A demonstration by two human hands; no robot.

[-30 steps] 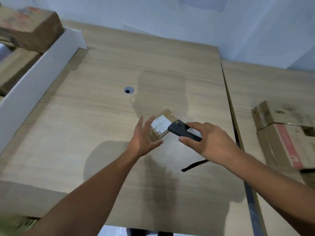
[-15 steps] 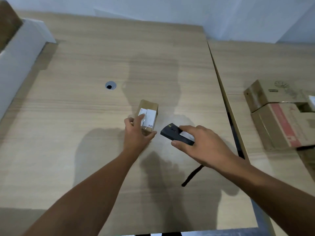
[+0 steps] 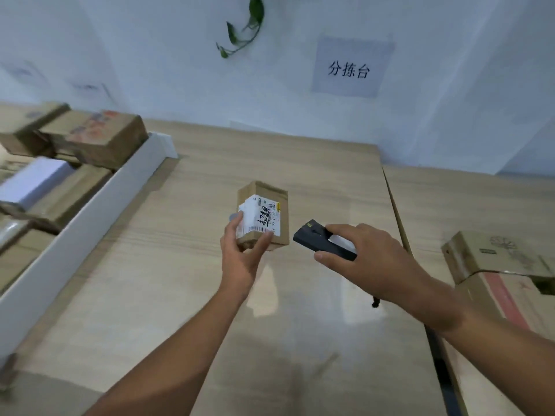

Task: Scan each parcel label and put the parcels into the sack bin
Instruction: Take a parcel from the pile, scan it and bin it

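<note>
Gripping small brown parcel point(image 3: 265, 190), white ink-scrawled label point(image 3: 262, 218) up: left hand point(image 3: 240, 257); right hand point(image 3: 371, 261) clasps black scanner point(image 3: 316, 239).

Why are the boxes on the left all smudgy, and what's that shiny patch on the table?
Head view: the brown cardboard boxes at the left are smeared, like motion blur. Head view: the pale patch on the light wooden table is glare. Head view: the small brown cardboard parcel in the left hand and the black handheld scanner in the right hand look sharper.
</note>
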